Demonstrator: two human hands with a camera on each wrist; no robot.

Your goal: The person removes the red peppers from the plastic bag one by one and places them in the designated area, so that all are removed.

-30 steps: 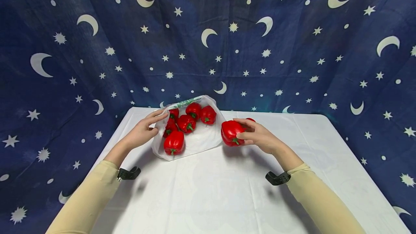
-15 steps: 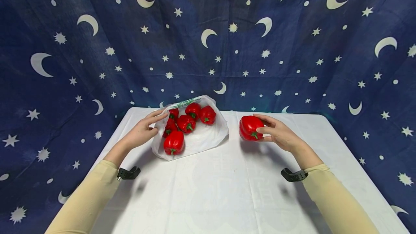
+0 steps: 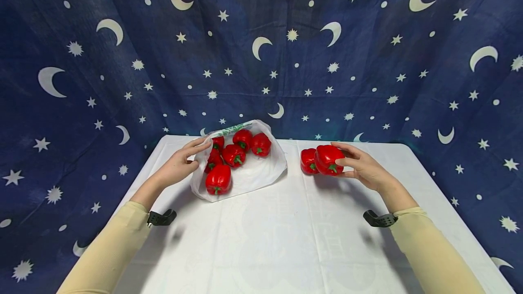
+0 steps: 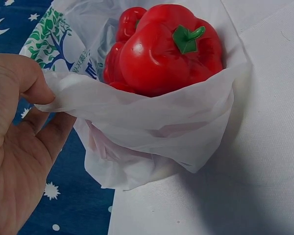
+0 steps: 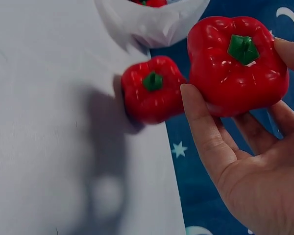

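My left hand (image 3: 180, 164) pinches the rim of a white plastic bag (image 4: 152, 122) between thumb and fingers, at the bag's left side. Inside the bag lie several red bell peppers (image 3: 218, 179) with green stems; the left wrist view shows one bell pepper (image 4: 171, 54) close up in the mouth. Over to the right, my right hand (image 3: 363, 165) grips a red bell pepper (image 5: 237, 73) by its sides, above the table. Just left of it a second bell pepper (image 5: 152, 90) rests on the table, partly overlapped by the held one in the head view.
A white cloth covers the table (image 3: 261, 239). Behind it hangs a dark blue curtain (image 3: 237, 58) printed with moons and stars. Each wrist wears a black strap (image 3: 162, 218). Green print (image 4: 54, 36) marks the bag's far side.
My right hand has carried its bell pepper rightward, away from the bag. The bell pepper lying behind it has come into sight. My left hand and the bag stay put.
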